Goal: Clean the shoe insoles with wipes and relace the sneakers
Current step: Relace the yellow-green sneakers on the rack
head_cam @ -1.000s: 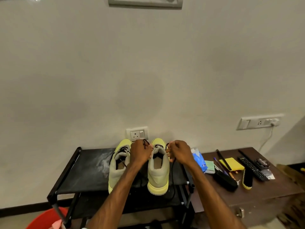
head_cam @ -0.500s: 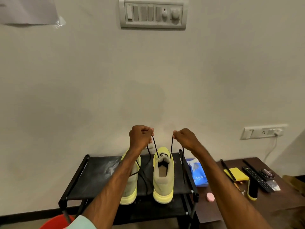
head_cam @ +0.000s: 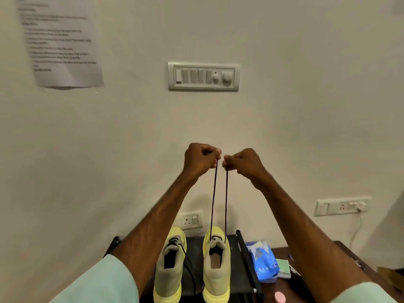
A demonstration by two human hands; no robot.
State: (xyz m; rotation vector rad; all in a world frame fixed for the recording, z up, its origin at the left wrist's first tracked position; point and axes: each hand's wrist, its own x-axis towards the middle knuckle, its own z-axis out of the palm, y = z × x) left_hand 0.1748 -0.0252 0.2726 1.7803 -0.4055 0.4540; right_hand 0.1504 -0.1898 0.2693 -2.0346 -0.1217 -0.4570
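L hand [head_cam: 200,159] & R hand [head_cam: 242,162] each pinch one end of black lace [head_cam: 213,204], both strands taut, raised well above sneaker [head_cam: 216,265] standing on black rack [head_cam: 237,263]. Judgement: level the ends, equal pull both sides, before next eyelets; avoid lifting shoe.

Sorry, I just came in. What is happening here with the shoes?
A person is lacing a yellow shoe on a black rack. The left grip and the right grip each pinch one end of its black lace, held high and taut above the shoe. The second shoe stands beside it, its lace loose. A blue pack lies to the right.
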